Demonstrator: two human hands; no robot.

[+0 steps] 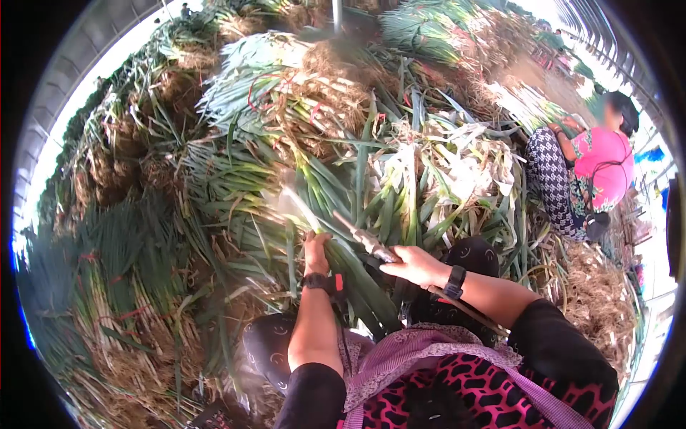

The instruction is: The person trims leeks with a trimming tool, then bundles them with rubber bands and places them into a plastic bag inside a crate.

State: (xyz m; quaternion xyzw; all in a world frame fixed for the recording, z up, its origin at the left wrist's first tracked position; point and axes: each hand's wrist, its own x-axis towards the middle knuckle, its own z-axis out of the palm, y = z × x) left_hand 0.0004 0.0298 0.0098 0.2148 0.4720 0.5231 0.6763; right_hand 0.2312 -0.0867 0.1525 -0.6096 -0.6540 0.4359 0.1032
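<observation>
My left hand (315, 250) is closed around a leek (307, 214). Its white end points up and away, and its long green leaves (361, 286) trail back toward my lap. Just to the right, my right hand (418, 266) grips what looks like an air blow gun (368, 241), its thin tip angled toward the leek's white end. A hose (468, 309) runs back from it beneath my right wrist. Loose leaves and pale peeled skins (407, 168) are heaped right in front of both hands.
Tied bundles of leeks with roots lie at the left (136, 286) and ahead (307, 93). A person in a pink top (604, 168) sits at the right beside more leeks (522, 104). A pile of dry roots (593, 300) lies at my right. A metal pole (337, 16) stands ahead.
</observation>
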